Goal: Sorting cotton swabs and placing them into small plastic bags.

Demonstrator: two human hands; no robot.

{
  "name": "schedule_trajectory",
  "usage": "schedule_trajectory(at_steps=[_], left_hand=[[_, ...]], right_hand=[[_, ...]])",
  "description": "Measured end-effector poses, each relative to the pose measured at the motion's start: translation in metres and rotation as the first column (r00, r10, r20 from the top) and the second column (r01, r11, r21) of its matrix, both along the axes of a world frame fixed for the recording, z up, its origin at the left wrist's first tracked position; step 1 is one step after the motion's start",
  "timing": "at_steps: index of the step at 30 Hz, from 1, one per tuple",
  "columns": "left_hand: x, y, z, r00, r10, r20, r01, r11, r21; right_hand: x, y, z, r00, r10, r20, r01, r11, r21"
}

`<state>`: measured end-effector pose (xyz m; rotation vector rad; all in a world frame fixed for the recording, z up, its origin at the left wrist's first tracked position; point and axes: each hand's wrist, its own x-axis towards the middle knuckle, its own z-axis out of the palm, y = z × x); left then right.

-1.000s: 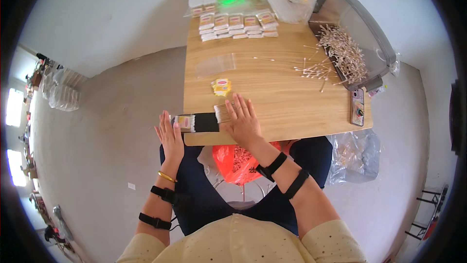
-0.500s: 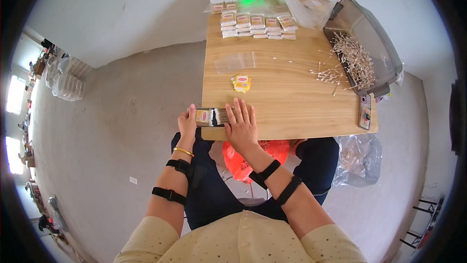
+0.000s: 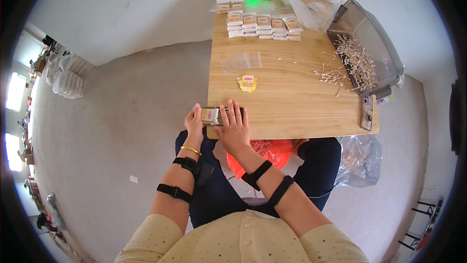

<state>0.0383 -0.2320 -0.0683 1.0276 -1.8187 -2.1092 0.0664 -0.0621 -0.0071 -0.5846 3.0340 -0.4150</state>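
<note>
At the table's near left corner my left hand (image 3: 194, 123) grips the left end of a clear packet of cotton swabs (image 3: 209, 114), thumb pointing up along it. A yellow-and-white label card shows among the swabs. My right hand (image 3: 234, 126) lies flat across the row's right part, fingers stretched out and slightly spread, covering many of the swabs. Something dark and flat shows under the row and past my right fingertips. Farther up lies a small pile of yellow label cards (image 3: 247, 83), with clear flat bags (image 3: 241, 62) beyond it.
Stacked swab packets (image 3: 263, 23) stand at the table's far edge. On the right a grey see-through bin (image 3: 384, 34) lies tilted, loose swabs (image 3: 357, 59) spilling from it. A phone (image 3: 367, 113) lies at the right edge. A red bag (image 3: 272, 153) hangs below the table between my knees.
My right hand has slid left over the swabs toward my left hand. The gap in the row beside the label card has narrowed. The whole view has shifted slightly.
</note>
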Motion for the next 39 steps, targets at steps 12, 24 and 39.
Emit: schedule_trajectory(at_steps=[12, 24, 39], left_hand=[[0.001, -0.022, 0.023, 0.962, -0.268, 0.046, 0.263, 0.876, -0.404], [-0.003, -0.02, -0.006, 0.963, -0.266, -0.041, 0.221, 0.868, -0.445], [-0.001, 0.104, 0.102, 0.773, -0.611, -0.171, 0.164, 0.453, -0.876]], right_hand=[[-0.004, 0.018, 0.009, 1.0, 0.003, 0.028, -0.006, 0.995, 0.102], [-0.006, -0.009, 0.004, 0.996, 0.084, 0.035, -0.084, 0.996, 0.005], [-0.079, 0.235, -0.003, 0.874, -0.417, -0.249, 0.375, 0.905, -0.201]])
